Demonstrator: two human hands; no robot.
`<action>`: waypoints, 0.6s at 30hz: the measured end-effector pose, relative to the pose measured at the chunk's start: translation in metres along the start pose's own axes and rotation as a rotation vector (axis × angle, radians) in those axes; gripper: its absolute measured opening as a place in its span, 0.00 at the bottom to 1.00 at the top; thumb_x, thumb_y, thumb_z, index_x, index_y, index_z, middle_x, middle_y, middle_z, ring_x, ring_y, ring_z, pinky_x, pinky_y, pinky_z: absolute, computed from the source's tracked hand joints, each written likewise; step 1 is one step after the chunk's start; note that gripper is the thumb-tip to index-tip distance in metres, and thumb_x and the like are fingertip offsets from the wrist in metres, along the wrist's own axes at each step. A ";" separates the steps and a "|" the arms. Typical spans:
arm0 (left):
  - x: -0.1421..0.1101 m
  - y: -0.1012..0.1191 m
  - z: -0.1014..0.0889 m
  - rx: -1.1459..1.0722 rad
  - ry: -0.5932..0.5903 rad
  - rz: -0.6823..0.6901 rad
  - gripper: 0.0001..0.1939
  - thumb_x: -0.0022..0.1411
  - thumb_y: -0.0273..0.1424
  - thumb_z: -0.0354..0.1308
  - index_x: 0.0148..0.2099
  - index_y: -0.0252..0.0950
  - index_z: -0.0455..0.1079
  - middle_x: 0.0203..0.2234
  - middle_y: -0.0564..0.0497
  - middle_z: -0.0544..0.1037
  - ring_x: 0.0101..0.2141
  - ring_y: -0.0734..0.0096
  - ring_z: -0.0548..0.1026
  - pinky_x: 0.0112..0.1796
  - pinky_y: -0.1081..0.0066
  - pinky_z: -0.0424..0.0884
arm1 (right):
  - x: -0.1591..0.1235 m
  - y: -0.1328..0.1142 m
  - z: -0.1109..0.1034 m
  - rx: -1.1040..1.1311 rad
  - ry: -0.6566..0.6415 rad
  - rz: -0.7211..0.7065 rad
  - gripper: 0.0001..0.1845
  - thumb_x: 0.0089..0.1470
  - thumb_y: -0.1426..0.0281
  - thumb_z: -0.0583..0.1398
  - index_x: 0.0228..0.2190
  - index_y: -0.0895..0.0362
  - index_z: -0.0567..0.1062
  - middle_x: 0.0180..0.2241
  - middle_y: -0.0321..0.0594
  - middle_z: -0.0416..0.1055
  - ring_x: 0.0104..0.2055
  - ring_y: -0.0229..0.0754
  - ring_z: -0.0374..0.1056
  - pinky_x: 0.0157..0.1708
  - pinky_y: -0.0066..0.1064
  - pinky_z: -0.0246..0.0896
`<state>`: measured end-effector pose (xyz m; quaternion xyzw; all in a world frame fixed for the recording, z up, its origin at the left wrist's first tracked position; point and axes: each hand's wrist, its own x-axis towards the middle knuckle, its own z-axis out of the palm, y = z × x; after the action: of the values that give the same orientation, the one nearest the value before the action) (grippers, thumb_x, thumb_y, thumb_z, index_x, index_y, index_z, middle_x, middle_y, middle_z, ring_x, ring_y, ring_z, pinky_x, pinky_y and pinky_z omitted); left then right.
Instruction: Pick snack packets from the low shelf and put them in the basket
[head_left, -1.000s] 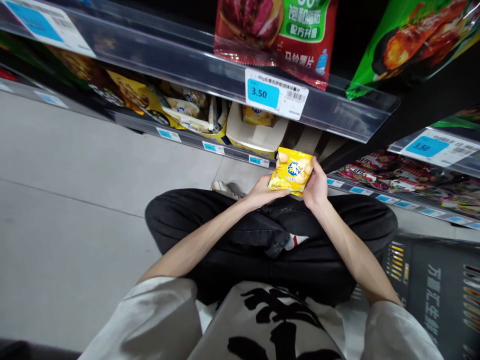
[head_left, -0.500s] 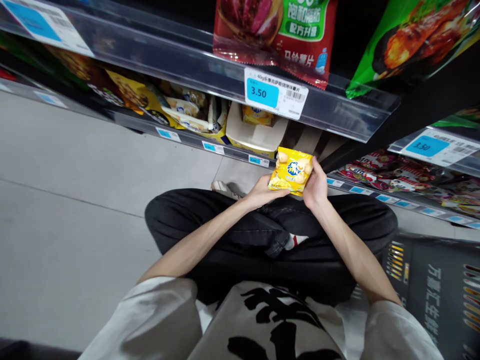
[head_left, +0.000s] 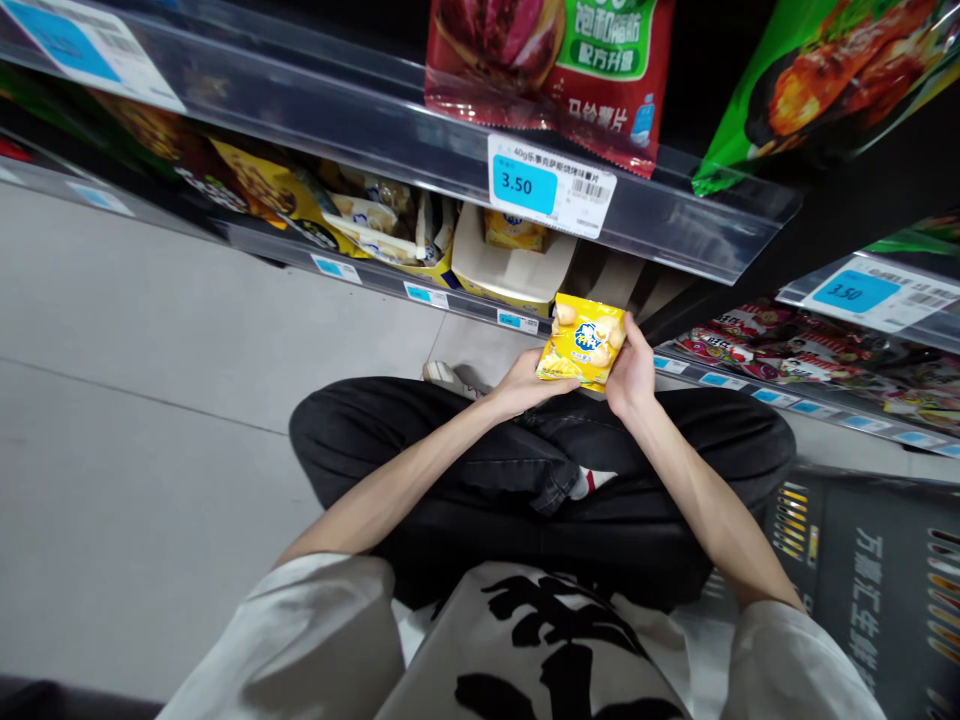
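Note:
Between my two hands is a small yellow snack bag point(head_left: 582, 341) with a blue logo, its printed front facing up. My left hand point(head_left: 529, 384) grips its lower left edge, the thumb lying along the bottom. At the right edge, my right hand point(head_left: 631, 372) holds the bag with the fingers partly behind it. Just beyond the bag, a white and yellow carton point(head_left: 511, 276) stands on the low shelf with a similar yellow bag point(head_left: 514, 232) inside. To its left sits a yellow box point(head_left: 442, 271) of small white packets.
Overhead juts a shelf edge point(head_left: 360, 105) with a price tag point(head_left: 553, 186) and a red chip bag point(head_left: 547, 85). A green bag point(head_left: 825, 90) is at upper right. Red packets point(head_left: 795, 345) fill the low right shelf. A dark grey basket point(head_left: 832, 570) stands beside my right knee.

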<state>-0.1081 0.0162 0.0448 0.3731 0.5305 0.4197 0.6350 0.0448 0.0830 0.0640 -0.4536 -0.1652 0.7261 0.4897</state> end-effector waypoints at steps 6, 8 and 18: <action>0.000 0.000 0.000 0.018 -0.003 0.001 0.32 0.47 0.39 0.78 0.53 0.28 0.79 0.50 0.38 0.84 0.49 0.52 0.82 0.54 0.57 0.77 | 0.000 -0.001 0.000 0.035 -0.022 0.031 0.16 0.51 0.53 0.69 0.34 0.52 0.79 0.40 0.37 0.84 0.53 0.51 0.78 0.56 0.45 0.75; 0.000 0.000 0.000 0.016 -0.005 0.001 0.33 0.48 0.39 0.78 0.53 0.28 0.78 0.50 0.37 0.84 0.49 0.52 0.82 0.54 0.57 0.77 | 0.000 -0.001 -0.001 0.033 -0.025 0.032 0.16 0.52 0.53 0.69 0.34 0.52 0.79 0.40 0.37 0.84 0.53 0.51 0.78 0.56 0.45 0.75; 0.000 0.000 -0.001 0.016 -0.019 0.015 0.32 0.48 0.38 0.77 0.53 0.28 0.78 0.50 0.37 0.83 0.49 0.52 0.82 0.55 0.55 0.77 | 0.000 -0.001 -0.001 0.041 -0.030 0.033 0.15 0.53 0.54 0.68 0.34 0.52 0.79 0.41 0.37 0.84 0.53 0.50 0.78 0.56 0.45 0.74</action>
<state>-0.1091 0.0158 0.0445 0.3863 0.5250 0.4166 0.6337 0.0460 0.0834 0.0646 -0.4352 -0.1499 0.7442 0.4841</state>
